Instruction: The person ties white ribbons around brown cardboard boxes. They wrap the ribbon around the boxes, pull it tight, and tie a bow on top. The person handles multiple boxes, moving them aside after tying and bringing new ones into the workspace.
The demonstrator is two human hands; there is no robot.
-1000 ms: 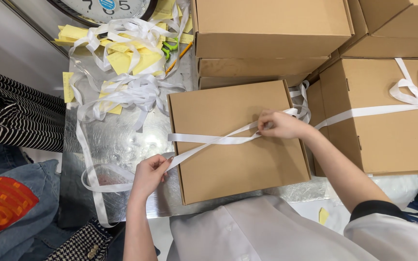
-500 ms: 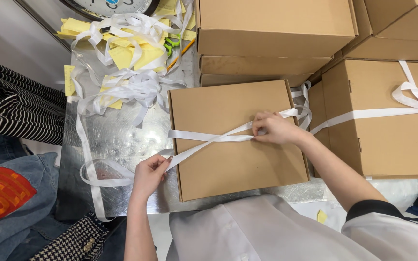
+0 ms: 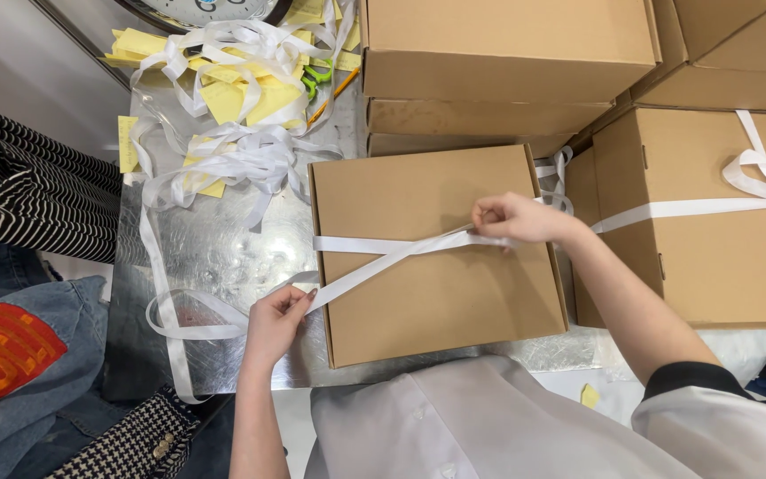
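Observation:
A flat brown cardboard box (image 3: 436, 302) lies on a shiny metal table (image 3: 214, 248) in front of me. A white ribbon (image 3: 374, 257) runs across its lid. My right hand (image 3: 516, 217) pinches the ribbon against the lid near the box's right edge. My left hand (image 3: 278, 318) grips the ribbon's other end just off the box's left side, pulling it taut on a slant. Its loose tail (image 3: 175, 328) loops over the table's near-left corner.
Several brown boxes (image 3: 507, 53) are stacked behind; one at the right (image 3: 711, 257) has a white bow. Loose ribbons (image 3: 241, 155) and yellow paper slips (image 3: 250, 98) lie at the back left. Striped and denim clothes (image 3: 19, 355) lie to the left.
My right hand has slid along the ribbon toward the box's right edge. My left hand keeps its grip at the left, and the ribbon is pulled tighter.

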